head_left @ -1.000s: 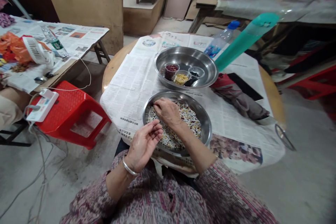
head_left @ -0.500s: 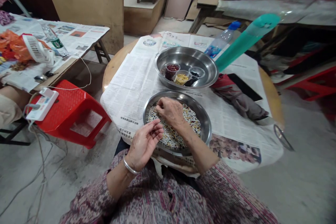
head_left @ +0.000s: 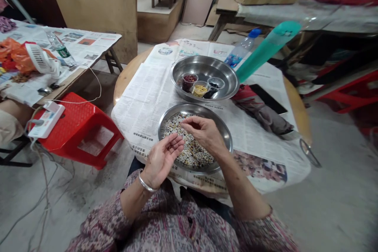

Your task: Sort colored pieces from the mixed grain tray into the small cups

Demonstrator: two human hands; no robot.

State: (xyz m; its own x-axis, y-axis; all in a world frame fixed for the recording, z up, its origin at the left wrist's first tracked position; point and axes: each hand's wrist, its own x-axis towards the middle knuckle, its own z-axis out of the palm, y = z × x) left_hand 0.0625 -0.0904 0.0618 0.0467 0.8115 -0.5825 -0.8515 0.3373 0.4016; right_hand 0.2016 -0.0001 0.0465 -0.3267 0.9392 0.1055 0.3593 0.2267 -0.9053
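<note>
1. Hands, head view: the left hand [head_left: 159, 161], loosely cupped at the near left of the near bowl [head_left: 206, 112], seems to carry dark beans [head_left: 170, 147]; the right hand [head_left: 207, 134] has a narrow grip above the mixed grain [head_left: 196, 154], contents unclear.
2. Step: apparently picking through grain; such small pieces call for fine pinching.
3. Newspaper [head_left: 141, 102] on the desk [head_left: 124, 78]: Chinese print, too small to read.

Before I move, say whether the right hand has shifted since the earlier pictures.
Yes: the right hand has shifted rightward in view, farther from the left rim of the near metal basin and closer to its right rim.
</note>
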